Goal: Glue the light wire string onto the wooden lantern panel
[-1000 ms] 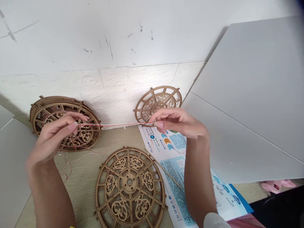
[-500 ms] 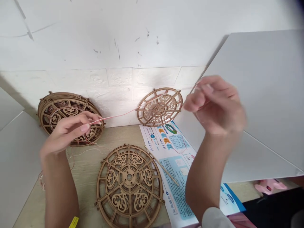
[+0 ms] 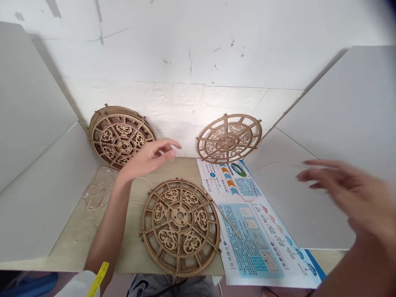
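Observation:
My left hand (image 3: 150, 159) hovers above the table in front of the stacked wooden wheels, its fingers apart and nothing between them. Off to the right, my right hand (image 3: 343, 185) is raised and blurred, fingers spread, near the end of a thin pale string (image 3: 266, 166). That string runs left over the printed sheet and behind the near wheel. A round openwork wooden wheel (image 3: 180, 215) lies on the table. Another wheel (image 3: 228, 143) leans on the wall, and a stack of wheels (image 3: 123, 145) leans at the left.
A tangle of pinkish string (image 3: 97, 192) lies on the table (image 3: 77, 235) at the left. The printed sheet (image 3: 235, 264) lies at the right with a thin wooden stick (image 3: 227, 218) on it. Grey panels (image 3: 337, 123) stand at both sides.
My left hand has let go of the pink string. My right hand has moved right and down, its fingers opening. The string now hangs lower, and the view has shifted.

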Demonstrator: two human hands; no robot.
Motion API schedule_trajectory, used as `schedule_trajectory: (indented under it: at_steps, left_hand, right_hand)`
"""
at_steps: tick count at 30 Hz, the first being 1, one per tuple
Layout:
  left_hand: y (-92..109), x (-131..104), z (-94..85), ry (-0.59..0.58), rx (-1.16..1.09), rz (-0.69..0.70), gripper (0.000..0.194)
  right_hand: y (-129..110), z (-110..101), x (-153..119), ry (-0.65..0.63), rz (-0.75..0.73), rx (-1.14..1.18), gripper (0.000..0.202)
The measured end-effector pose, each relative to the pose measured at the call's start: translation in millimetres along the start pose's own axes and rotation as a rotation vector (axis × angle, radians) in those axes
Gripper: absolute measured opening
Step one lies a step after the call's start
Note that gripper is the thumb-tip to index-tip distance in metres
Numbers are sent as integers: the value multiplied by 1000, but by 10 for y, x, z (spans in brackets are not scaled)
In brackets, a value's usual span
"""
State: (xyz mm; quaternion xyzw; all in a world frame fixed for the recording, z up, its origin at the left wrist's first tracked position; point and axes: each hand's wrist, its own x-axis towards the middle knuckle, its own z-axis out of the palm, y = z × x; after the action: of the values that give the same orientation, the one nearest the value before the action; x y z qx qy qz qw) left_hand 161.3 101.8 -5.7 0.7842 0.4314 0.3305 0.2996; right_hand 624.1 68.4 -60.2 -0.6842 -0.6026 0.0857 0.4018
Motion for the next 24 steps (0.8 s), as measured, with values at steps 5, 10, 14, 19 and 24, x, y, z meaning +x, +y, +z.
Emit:
schedule_trajectory:
  at_steps: [5, 10, 14, 19, 24]
  left_hand:
    - [-348, -427, 322, 52, 233, -354, 35]
    - [-799, -906, 902, 178, 292, -553, 40]
    - [-967, -1052, 1123, 208, 264, -580, 30]
    - [-1014, -1088, 1090, 161, 123, -486, 31]
    - [-1027, -1163, 1048, 161, 8, -406, 43]
  right_hand:
    - [-158, 576, -495, -117, 45, -305, 26]
    - [-646, 1318, -723, -186, -424, -14, 35]
    - [-1157, 1709, -755, -386, -621, 40, 33]
    - [-1537, 2026, -805, -584, -775, -19, 39]
    - [-1654, 2328, -876, -688, -942, -63, 44]
